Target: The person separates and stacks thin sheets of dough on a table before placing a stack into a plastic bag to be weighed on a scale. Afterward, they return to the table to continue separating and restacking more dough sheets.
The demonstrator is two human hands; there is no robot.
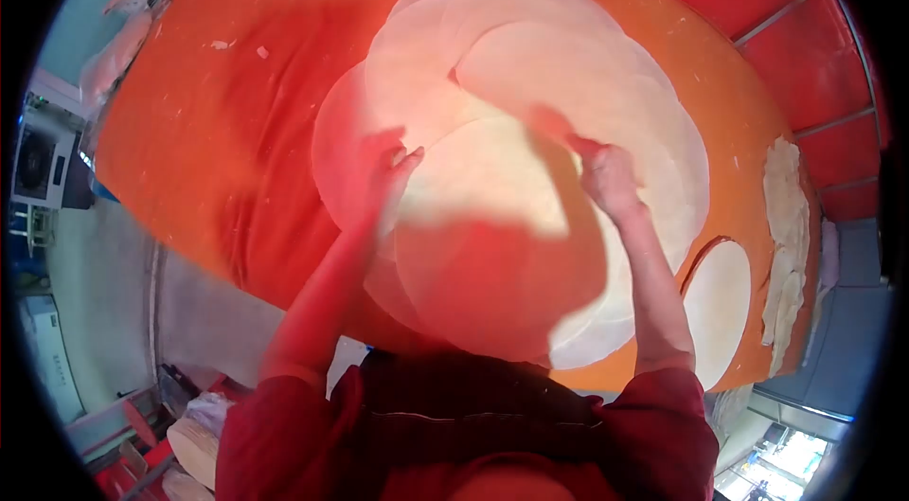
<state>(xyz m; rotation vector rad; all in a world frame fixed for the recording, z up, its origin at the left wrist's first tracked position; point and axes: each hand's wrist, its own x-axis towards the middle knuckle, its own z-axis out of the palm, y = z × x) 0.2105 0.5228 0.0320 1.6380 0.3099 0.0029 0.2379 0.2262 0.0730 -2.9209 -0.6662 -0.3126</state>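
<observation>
Thin, pale round sheets of dough overlap in a wide ring on an orange cloth. The uppermost round dough sheet (488,179) lies in the middle, nearest my body, with its lower half in red shadow. My left hand (398,168) is at its upper left edge, thumb and fingers closed on the rim. On the other side, my right hand (609,177) is closed in a pinch by the upper right edge. The fingertips of my right hand partly hide what they grip. Another dough sheet (559,65) lies above, beyond my hands.
The orange cloth (208,113) has wrinkles and small scraps at the left. A separate round sheet (721,307) lies at the right, near a long ragged piece of dough (784,250) by the table's edge. Red panels (805,75) stand beyond. A box-like appliance (47,155) is at far left.
</observation>
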